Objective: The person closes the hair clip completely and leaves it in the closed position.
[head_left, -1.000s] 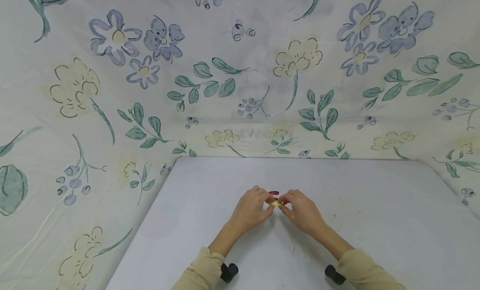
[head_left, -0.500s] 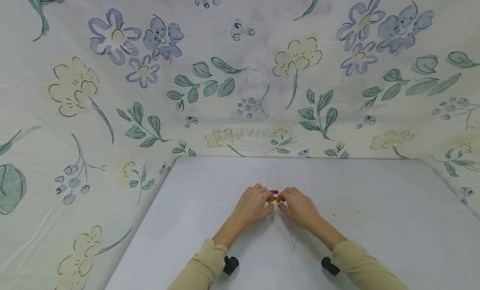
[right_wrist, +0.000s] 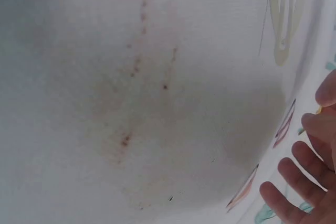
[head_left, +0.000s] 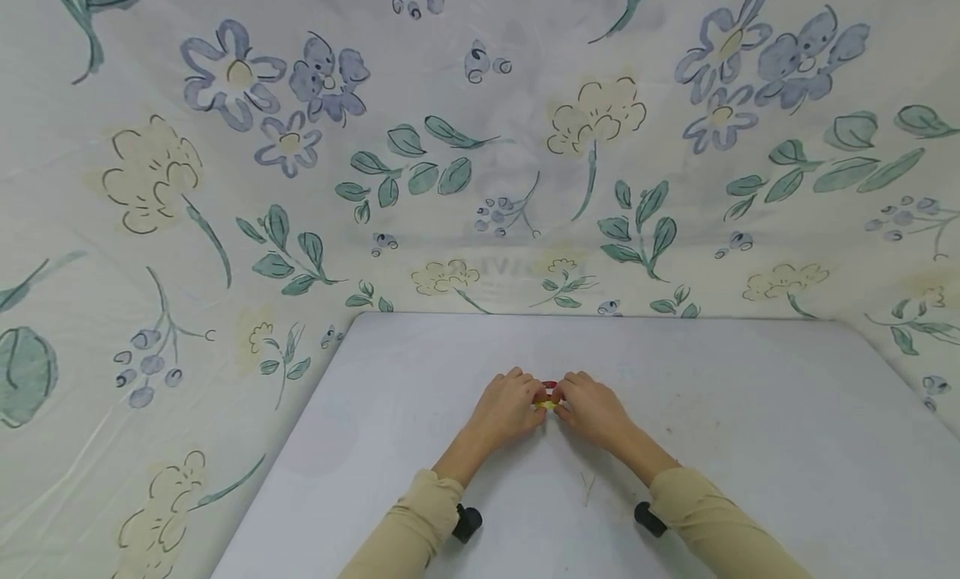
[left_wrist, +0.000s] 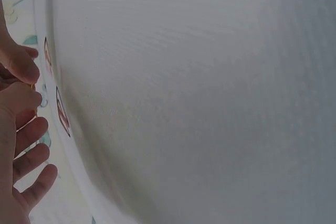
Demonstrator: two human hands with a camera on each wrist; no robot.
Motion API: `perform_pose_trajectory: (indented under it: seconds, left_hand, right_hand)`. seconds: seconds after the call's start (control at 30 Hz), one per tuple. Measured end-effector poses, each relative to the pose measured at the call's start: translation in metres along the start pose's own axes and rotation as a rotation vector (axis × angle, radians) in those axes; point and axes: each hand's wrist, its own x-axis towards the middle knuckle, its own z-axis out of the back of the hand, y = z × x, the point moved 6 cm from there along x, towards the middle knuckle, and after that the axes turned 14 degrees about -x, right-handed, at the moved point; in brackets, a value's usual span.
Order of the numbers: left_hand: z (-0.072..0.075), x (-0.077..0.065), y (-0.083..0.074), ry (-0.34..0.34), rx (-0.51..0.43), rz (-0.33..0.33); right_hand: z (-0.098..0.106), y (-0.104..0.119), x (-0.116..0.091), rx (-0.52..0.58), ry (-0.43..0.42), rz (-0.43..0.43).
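Note:
At the middle of the table, my left hand (head_left: 510, 408) and right hand (head_left: 592, 411) meet fingertip to fingertip. Between them they pinch a small yellow hair clip (head_left: 547, 405), mostly covered by the fingers. Just beyond it lies a red hair clip (head_left: 550, 384), and a second red piece shows between the hands. Two reddish clips, one upper (left_wrist: 47, 55) and one lower (left_wrist: 62, 112), lie on the table in the left wrist view. In the right wrist view, the outer fingers (right_wrist: 302, 177) of my right hand are spread loosely, while thumb and index pinch a sliver of yellow.
The white table (head_left: 420, 354) ends at a floral-printed cloth (head_left: 525, 162) behind and at the sides. A pale, clip-shaped outline (right_wrist: 282, 51) appears at the top of the right wrist view. Small brown specks (right_wrist: 126, 140) mark the tabletop. Black wrist cameras, such as the left one (head_left: 467, 523), sit under the cuffs.
Both forearms have drawn slightly forward and inward, the right one more. The right fingertips are now closer to the left ones, and less of the yellow hair clip shows.

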Motion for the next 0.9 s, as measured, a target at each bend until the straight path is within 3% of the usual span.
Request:
perform_pose_trajectory:
  seconds: [0.27,0.9]
  left_hand:
    - [-0.007,0.003,0.005,0.054,0.034,0.038]
    - [-0.02,0.011,0.012,0.147,0.049,0.097]
  right_hand:
    - [-0.006,0.004,0.006,-0.037,0.007,0.053]
    - [-0.015,0.004,0.015,-0.08,0.057,0.055]
